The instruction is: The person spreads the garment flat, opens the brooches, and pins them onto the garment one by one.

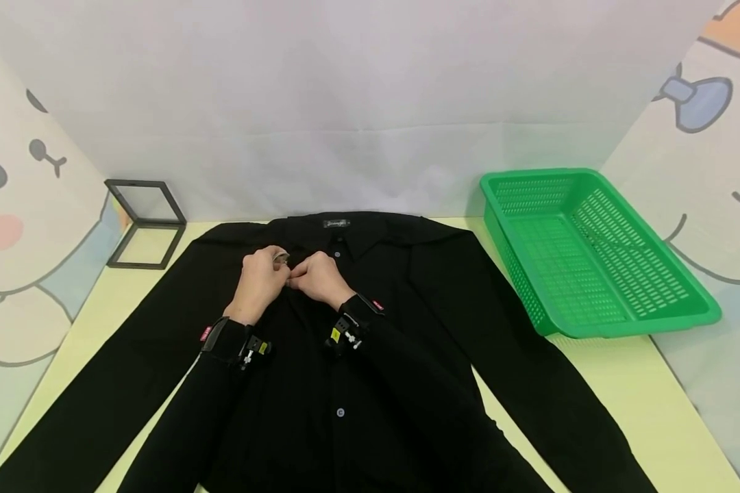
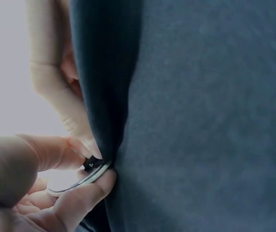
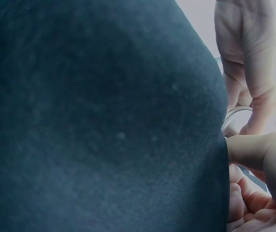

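Observation:
A black button-up shirt lies spread front up, collar at the far side. Over the left side of its chest, my left hand pinches a round, thin-rimmed badge between thumb and fingers. A small black piece shows on the badge's near face, right at a fold of black cloth. Close beside it, my right hand has thumb and finger pinched on the shirt cloth at the badge's edge. Cloth covers much of both wrist views and hides part of the right fingers.
At the right, a green plastic basket stands on the pale yellow table. A hinged black frame with clear panes leans by the back left wall. The shirt's sleeves spread out to both sides.

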The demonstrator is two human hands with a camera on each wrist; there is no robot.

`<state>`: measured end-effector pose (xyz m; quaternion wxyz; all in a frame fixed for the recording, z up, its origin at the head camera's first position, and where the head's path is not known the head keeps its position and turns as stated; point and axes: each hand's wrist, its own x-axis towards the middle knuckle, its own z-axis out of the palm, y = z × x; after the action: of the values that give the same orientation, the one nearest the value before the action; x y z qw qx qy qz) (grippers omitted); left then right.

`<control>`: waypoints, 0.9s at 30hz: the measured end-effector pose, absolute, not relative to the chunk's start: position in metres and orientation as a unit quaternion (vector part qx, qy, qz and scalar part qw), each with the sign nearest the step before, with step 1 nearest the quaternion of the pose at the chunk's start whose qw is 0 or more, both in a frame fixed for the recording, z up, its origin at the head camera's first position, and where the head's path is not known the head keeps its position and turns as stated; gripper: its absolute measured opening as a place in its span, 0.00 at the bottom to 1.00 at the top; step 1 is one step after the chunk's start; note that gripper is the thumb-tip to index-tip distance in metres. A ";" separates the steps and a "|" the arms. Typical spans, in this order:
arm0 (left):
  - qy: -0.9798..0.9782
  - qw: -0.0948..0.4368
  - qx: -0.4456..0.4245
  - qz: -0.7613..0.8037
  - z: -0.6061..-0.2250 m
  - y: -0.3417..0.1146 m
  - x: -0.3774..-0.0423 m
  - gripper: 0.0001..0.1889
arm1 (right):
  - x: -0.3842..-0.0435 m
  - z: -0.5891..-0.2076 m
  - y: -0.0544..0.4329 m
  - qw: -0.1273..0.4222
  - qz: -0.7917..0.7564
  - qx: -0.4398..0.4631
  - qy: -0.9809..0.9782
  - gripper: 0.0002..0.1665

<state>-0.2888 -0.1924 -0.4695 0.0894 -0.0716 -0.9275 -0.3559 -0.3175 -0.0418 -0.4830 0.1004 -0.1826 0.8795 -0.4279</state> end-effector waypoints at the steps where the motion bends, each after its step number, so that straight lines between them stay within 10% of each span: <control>1: -0.928 0.090 -0.071 -0.355 -0.469 -0.192 -0.289 0.14 | -0.317 -0.483 -0.042 0.100 -0.428 -0.183 0.880 0.05; 27: -0.935 0.086 -0.058 -0.339 -0.467 -0.189 -0.290 0.12 | -0.317 -0.482 -0.041 0.078 -0.414 -0.199 0.885 0.05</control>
<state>-0.2902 -0.1893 -0.4673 0.0863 -0.0584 -0.9349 -0.3394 -0.3174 -0.0413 -0.4815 0.0780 -0.1990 0.8849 -0.4138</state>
